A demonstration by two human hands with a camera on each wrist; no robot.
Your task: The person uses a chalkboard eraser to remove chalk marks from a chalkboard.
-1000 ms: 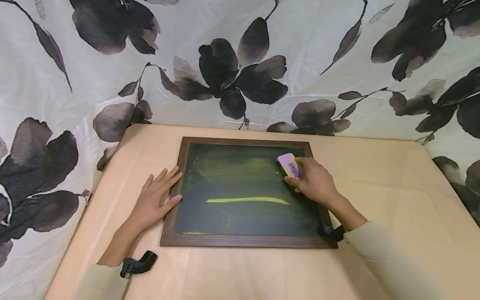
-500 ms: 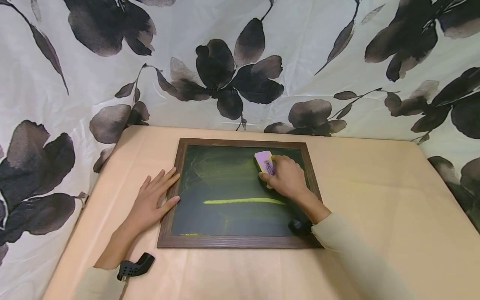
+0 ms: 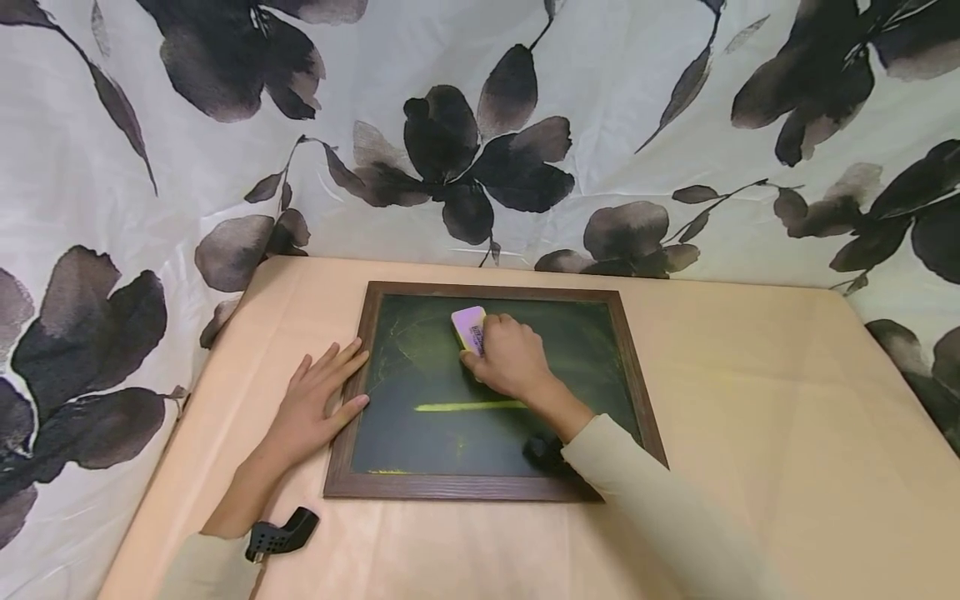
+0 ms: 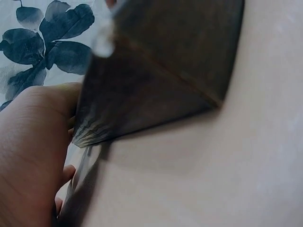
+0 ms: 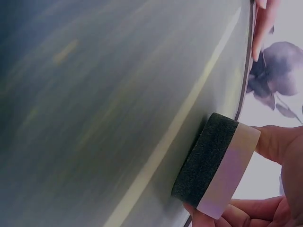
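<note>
A dark chalkboard (image 3: 420,442) in a brown wooden frame lies on the table, with a yellow chalk line (image 3: 450,407) across its middle and faint yellow smears. My right hand (image 3: 513,358) grips a chalkboard eraser (image 3: 468,327) by its sides, over the upper middle of the board. In the right wrist view the eraser's dark felt (image 5: 206,161) faces the board, below its pale purple back. My left hand (image 3: 318,408) has its fingers spread, the fingertips resting on the left side of the frame. The right forearm hides the right end of the chalk line.
The board lies on a pale wood-coloured table (image 3: 750,400). Behind and to the left hangs a white cloth (image 3: 645,100) with dark flowers. A black wrist device (image 3: 281,533) sits at the left wrist, another (image 3: 543,452) under the right.
My right hand has slid the eraser leftward along the upper part of the board, from near its right side to the middle. The left hand stays on the frame.
</note>
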